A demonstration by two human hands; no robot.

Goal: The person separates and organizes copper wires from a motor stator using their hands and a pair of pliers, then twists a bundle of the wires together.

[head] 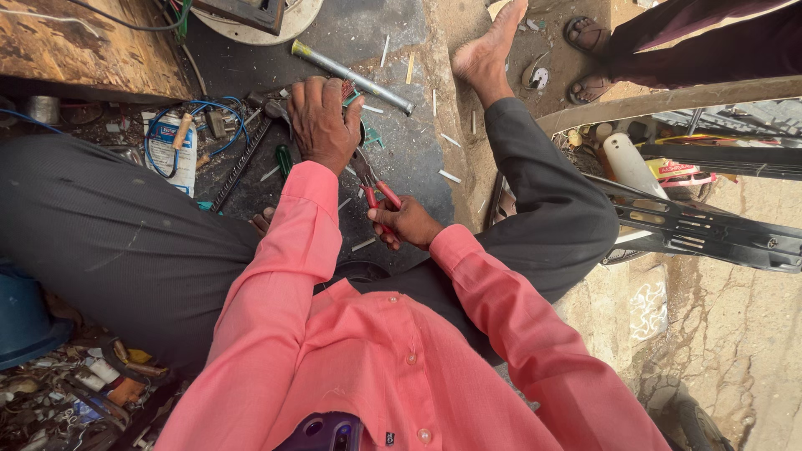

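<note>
Dark, littered workshop floor (401, 159): left hand (322, 125) presses flat, fingers spread, pinning something small and unclear; right hand (407, 224) closes tight round red-handled metal pliers (372, 188), nose aimed there.

The pliers (373, 185) in my right hand (407, 223) have glossy red plastic handles and dull grey metal jaws. Under my left hand (322, 125) the floor (401, 159) is rough dark stone, dusty. Just beyond this hand lies a metal pipe (351, 77), matt grey and scratched. Far left of it, the wood plank (83, 46) looks raw and worn. My sleeves are smooth pink cloth.
</note>
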